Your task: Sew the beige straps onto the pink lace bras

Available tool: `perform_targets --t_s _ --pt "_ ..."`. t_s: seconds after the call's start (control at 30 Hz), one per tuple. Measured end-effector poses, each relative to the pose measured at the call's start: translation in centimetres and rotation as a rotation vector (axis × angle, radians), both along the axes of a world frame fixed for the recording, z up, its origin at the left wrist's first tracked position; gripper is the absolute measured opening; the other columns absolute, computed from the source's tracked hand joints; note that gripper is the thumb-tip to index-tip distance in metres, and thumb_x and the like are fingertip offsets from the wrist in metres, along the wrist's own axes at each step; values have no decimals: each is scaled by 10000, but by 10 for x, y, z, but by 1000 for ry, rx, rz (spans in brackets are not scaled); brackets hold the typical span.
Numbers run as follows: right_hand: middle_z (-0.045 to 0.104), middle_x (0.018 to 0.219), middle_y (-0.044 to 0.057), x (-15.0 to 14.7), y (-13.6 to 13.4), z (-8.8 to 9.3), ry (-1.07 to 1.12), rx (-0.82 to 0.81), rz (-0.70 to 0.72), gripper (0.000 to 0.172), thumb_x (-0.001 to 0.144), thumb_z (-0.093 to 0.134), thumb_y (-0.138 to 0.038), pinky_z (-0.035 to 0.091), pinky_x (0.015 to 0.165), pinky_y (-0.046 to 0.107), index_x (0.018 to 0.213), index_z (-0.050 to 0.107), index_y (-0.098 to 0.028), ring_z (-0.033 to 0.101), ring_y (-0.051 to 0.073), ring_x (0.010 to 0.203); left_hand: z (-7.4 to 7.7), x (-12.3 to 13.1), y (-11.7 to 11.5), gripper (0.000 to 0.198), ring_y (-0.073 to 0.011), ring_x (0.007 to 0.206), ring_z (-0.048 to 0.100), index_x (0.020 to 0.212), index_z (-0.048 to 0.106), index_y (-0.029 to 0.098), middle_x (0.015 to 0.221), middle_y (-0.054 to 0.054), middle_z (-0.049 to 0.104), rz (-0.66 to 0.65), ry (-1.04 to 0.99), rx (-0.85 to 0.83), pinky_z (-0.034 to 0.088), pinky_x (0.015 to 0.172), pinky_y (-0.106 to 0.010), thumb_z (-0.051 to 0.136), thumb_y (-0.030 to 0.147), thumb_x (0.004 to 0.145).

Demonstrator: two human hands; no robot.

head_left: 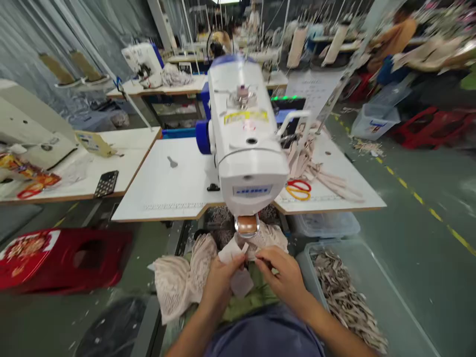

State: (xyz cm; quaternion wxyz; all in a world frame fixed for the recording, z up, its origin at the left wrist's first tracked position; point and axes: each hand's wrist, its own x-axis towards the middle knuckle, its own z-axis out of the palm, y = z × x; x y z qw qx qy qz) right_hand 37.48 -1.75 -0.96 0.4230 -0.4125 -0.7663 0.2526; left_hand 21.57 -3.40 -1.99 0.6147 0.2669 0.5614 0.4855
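Note:
A beige lace bra point(173, 285) with gathered cups lies over my lap, its far part point(273, 238) under the front of the sewing machine point(245, 129). My left hand point(221, 280) is closed, thumb and fingers pinching a whitish end piece point(230, 252) of the bra. Another pale flap point(241, 282) hangs just below those fingertips. To the right, my right hand point(280, 272) is closed in a pinch at the lace edge; exactly what lies between its fingertips is blurred. A copper-coloured roller point(247, 224) sits on the machine just beyond both hands.
Red-and-orange-handled scissors point(298, 189) and beige strips point(308, 163) lie on the white table point(167, 183). A clear bin point(366, 277) of grey-brown strips stands at my right. A red stool point(89, 258) is at the left. Another machine point(33, 124) stands on the left table.

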Motion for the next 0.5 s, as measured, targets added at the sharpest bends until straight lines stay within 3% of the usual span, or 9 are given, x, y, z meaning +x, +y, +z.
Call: perform_targets --t_s 0.1,0.2,0.37,0.5 --pt "714 836 56 -9 -2 -3 -20 46 5 146 967 514 -215 534 684 284 960 660 -215 674 177 789 -2 5 -13 488 -123 594 545 777 650 169 672 13 606 36 -104 -75 463 607 -252 840 583 601" --pt "721 840 53 -13 -2 -9 -34 31 -25 135 962 530 -212 527 644 269 949 665 -208 675 165 756 5 6 -18 445 -128 623 568 803 694 144 686 -3 634 44 -115 -59 464 615 -241 830 540 653" --pt "712 827 37 -7 2 -9 -59 -5 -2 127 943 560 -221 492 629 256 901 679 -213 649 149 708 17 5 -18 328 -175 774 641 911 761 143 810 -41 730 -8 65 91 507 720 -259 765 429 749" --pt "656 738 -2 2 10 5 -82 -115 170 119 872 588 -148 423 607 229 784 639 -211 582 121 658 16 -1 -21 220 -165 627 622 709 751 135 656 -39 709 -78 267 223 501 623 -257 718 344 771"
